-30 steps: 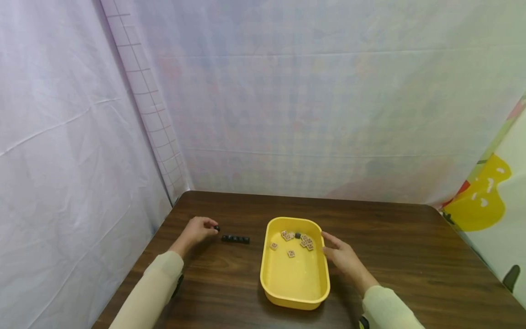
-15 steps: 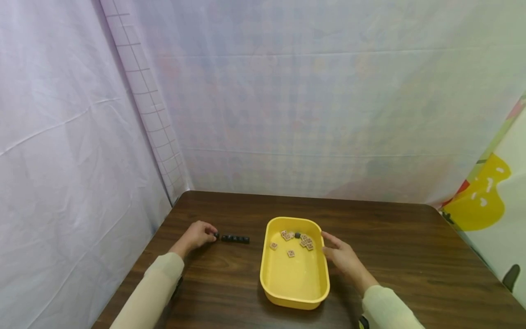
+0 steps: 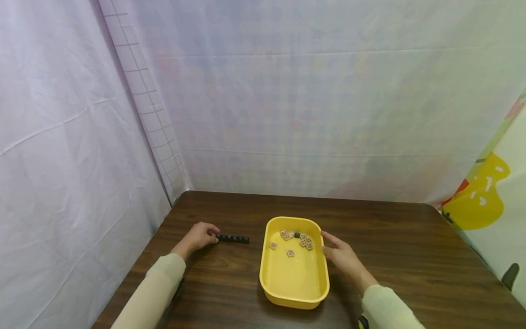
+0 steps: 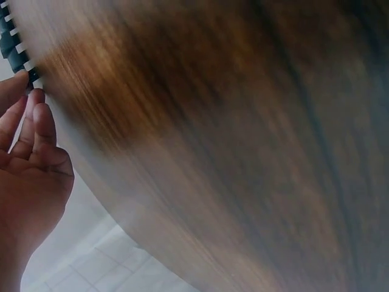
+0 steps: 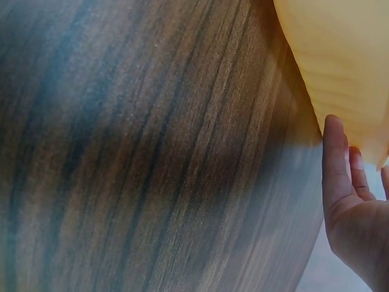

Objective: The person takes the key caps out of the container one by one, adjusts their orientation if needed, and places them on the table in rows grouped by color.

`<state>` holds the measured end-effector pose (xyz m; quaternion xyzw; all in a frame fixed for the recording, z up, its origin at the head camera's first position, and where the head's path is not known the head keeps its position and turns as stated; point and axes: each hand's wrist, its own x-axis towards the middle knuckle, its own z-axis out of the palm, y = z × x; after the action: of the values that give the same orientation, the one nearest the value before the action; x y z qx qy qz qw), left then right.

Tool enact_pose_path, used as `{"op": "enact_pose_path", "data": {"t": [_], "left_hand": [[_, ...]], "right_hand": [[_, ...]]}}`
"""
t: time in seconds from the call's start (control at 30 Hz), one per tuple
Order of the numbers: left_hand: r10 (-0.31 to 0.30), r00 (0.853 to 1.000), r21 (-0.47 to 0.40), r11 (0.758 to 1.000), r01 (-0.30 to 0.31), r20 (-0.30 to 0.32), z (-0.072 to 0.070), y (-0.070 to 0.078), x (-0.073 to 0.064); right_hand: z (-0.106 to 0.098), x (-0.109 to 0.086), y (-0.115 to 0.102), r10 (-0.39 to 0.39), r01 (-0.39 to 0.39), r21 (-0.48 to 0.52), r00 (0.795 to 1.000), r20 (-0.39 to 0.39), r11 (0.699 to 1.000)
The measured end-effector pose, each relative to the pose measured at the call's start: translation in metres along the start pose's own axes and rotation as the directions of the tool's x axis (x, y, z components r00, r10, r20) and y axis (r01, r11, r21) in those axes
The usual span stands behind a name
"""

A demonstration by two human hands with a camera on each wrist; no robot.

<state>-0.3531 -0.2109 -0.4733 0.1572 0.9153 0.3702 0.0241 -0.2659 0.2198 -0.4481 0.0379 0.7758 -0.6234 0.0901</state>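
At the left of the table, my left hand (image 3: pixel 198 236) pinches a small black block between thumb and fingers. That block sits at the left end of a straight row of black blocks (image 3: pixel 234 239). In the left wrist view the end block (image 4: pixel 33 75) shows at the fingertips, in line with the others. My right hand (image 3: pixel 347 261) rests its fingers, fairly straight, against the right side of a yellow tray (image 3: pixel 293 283). The right wrist view shows those fingers beside the tray wall (image 5: pixel 340 67). Marks on the blocks are too small to read.
Inside the tray's far half lie several light square tiles (image 3: pixel 290 253) with dark marks and one black block (image 3: pixel 297 235). A dark wood-grain table (image 3: pixel 386 237) carries everything. Pale curtains (image 3: pixel 287 114) hang behind and to the left.
My left hand has brought its black block down and to the right, from apart to the left end of the row. The right hand and tray stay put.
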Motion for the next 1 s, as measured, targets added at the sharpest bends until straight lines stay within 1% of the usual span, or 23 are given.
{"op": "enact_pose_path", "data": {"t": [0.1,0.13,0.17,0.3,0.4,0.5,0.63,0.7,0.73,0.83,1.0], "left_hand": [[-0.013,1.000,-0.013,1.000,0.013,-0.016,0.001,0.000,0.000],[-0.051,0.999,-0.018,0.999,0.051,-0.019,0.001,0.002,0.000],[-0.064,0.998,-0.018,0.998,0.063,-0.023,0.001,0.003,0.000],[-0.082,0.995,0.022,0.996,0.083,-0.055,0.001,0.007,0.000],[-0.062,0.994,0.058,0.996,0.067,-0.087,0.000,0.012,0.003],[-0.048,0.993,0.057,0.997,0.055,-0.112,-0.001,0.023,0.008],[0.018,0.991,0.056,0.998,-0.010,-0.135,0.005,0.044,0.017],[0.062,0.987,0.065,0.996,-0.053,-0.146,0.011,0.056,0.022],[0.081,0.987,0.068,0.995,-0.072,-0.142,0.014,0.063,0.025],[0.114,0.987,0.062,0.992,-0.108,-0.113,0.026,0.083,0.032],[0.137,0.990,0.052,0.990,-0.134,-0.046,0.049,0.113,0.044]], "right_hand": [[0.000,0.000,0.000,-0.001,0.001,-0.004,1.000,0.000,1.000],[0.000,0.000,0.000,-0.001,0.001,-0.006,1.000,-0.001,1.000],[0.000,0.000,0.000,0.000,0.000,-0.007,1.000,0.001,1.000],[0.001,0.000,-0.001,0.002,-0.002,-0.013,1.000,0.004,1.000],[0.001,0.000,-0.001,0.000,0.000,-0.011,1.000,0.001,1.000],[0.001,-0.001,-0.001,-0.001,0.001,-0.010,1.000,0.000,1.000],[0.000,-0.001,-0.001,0.001,-0.001,-0.002,1.000,0.001,1.000],[0.000,-0.001,-0.001,0.002,-0.002,-0.003,1.000,0.003,1.000],[0.000,-0.001,-0.001,0.001,-0.001,0.000,1.000,0.003,1.000],[0.000,-0.001,-0.001,0.002,-0.002,0.000,1.000,0.001,1.000],[-0.001,0.000,0.000,-0.003,0.003,0.000,1.000,0.001,1.000]]}}
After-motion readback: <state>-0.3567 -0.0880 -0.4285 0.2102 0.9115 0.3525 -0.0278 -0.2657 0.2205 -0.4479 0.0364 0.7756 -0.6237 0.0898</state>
